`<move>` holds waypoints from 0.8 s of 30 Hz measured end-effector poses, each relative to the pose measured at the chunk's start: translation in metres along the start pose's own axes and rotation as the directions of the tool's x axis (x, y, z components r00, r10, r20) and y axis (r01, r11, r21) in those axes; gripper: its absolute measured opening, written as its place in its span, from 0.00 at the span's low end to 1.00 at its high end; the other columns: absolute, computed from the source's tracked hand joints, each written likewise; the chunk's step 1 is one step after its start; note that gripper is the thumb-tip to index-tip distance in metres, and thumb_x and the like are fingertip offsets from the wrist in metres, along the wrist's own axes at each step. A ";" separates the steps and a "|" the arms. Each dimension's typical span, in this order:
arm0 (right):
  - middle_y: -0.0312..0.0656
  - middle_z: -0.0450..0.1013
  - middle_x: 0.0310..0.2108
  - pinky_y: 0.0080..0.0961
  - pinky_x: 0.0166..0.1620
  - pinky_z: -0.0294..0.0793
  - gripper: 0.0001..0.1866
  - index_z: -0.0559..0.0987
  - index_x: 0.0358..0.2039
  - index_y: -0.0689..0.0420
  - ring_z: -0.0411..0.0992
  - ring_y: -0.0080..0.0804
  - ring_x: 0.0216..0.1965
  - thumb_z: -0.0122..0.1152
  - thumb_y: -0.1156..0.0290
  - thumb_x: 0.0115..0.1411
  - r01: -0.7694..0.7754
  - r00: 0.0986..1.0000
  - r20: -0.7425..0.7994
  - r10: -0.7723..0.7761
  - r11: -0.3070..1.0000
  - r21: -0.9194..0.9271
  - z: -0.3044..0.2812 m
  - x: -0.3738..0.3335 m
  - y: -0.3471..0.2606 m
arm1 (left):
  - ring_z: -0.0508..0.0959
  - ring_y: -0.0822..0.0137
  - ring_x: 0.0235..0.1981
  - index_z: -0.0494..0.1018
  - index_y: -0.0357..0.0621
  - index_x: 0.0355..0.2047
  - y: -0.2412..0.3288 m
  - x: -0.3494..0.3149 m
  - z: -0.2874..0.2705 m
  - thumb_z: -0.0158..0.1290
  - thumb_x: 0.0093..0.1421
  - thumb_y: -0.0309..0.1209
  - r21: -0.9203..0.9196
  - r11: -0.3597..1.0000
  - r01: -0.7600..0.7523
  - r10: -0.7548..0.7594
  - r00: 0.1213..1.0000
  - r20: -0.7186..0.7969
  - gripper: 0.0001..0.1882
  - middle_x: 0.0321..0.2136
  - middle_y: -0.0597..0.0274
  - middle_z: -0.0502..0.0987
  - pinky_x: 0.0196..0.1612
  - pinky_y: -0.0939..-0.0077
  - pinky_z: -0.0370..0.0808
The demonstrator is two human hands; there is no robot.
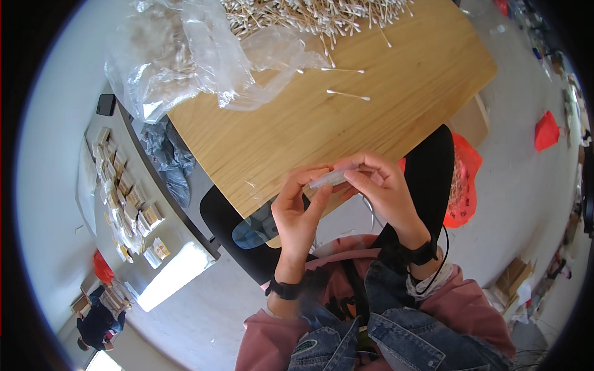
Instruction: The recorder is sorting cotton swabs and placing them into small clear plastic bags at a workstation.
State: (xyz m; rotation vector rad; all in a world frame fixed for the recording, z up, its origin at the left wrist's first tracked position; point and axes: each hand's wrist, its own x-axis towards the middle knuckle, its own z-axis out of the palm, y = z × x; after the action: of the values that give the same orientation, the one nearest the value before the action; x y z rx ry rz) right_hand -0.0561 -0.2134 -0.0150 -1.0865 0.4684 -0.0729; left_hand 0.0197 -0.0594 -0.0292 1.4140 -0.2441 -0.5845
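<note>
Just off the near edge of the wooden table, both my hands meet around a small clear plastic bag. My left hand pinches its left end between thumb and fingers. On the other end, the thumb and fingers of my right hand are closed too. Whether anything is inside the bag I cannot make out. Beyond my hands, two loose cotton swabs lie on the tabletop, apart from a big heap of cotton swabs at the far edge.
A large clear plastic bag spreads over the table's far left corner. On a side table to the left sit many small packs and a black phone. A red bag is right of the black chair. Another person is at lower left.
</note>
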 end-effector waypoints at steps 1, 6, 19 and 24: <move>0.43 0.78 0.43 0.21 0.40 0.80 0.09 0.76 0.46 0.65 0.80 0.29 0.41 0.56 0.75 0.68 -0.018 1.000 0.000 0.018 0.999 0.031 -0.001 0.000 0.001 | 0.75 0.66 0.50 0.77 0.34 0.42 -0.002 -0.001 0.002 0.59 0.58 0.16 -0.063 0.998 0.011 -0.012 1.000 -0.021 0.11 0.46 0.56 0.77 0.56 0.73 0.69; 0.41 0.78 0.41 0.20 0.40 0.80 0.08 0.76 0.43 0.65 0.80 0.26 0.40 0.59 0.78 0.64 -0.052 0.996 -0.064 0.055 0.998 0.039 0.005 0.000 0.001 | 0.75 0.65 0.50 0.77 0.34 0.38 -0.008 -0.004 0.016 0.59 0.56 0.14 -0.202 0.979 0.013 -0.035 0.994 -0.105 0.09 0.44 0.57 0.76 0.56 0.71 0.69; 0.42 0.78 0.42 0.21 0.40 0.81 0.08 0.77 0.44 0.65 0.80 0.26 0.40 0.60 0.79 0.64 -0.056 0.996 -0.062 0.062 0.994 0.091 0.000 -0.006 0.010 | 0.76 0.65 0.49 0.77 0.34 0.37 -0.009 -0.005 0.010 0.58 0.57 0.14 -0.213 0.974 0.072 -0.089 0.993 -0.074 0.08 0.42 0.58 0.76 0.56 0.72 0.69; 0.42 0.78 0.44 0.22 0.40 0.82 0.11 0.77 0.47 0.65 0.80 0.29 0.43 0.59 0.77 0.66 -0.057 0.998 -0.029 0.057 0.998 0.015 -0.001 -0.002 0.004 | 0.75 0.66 0.49 0.77 0.34 0.38 -0.006 -0.004 0.009 0.57 0.57 0.14 -0.173 0.984 0.054 -0.071 0.993 -0.092 0.09 0.43 0.59 0.76 0.56 0.73 0.69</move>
State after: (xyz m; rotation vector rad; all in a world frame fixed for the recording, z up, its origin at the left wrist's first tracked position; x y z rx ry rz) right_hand -0.0592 -0.2120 -0.0183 -1.0585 0.5246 -0.0419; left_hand 0.0103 -0.0650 -0.0325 1.2843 -0.0698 -0.5721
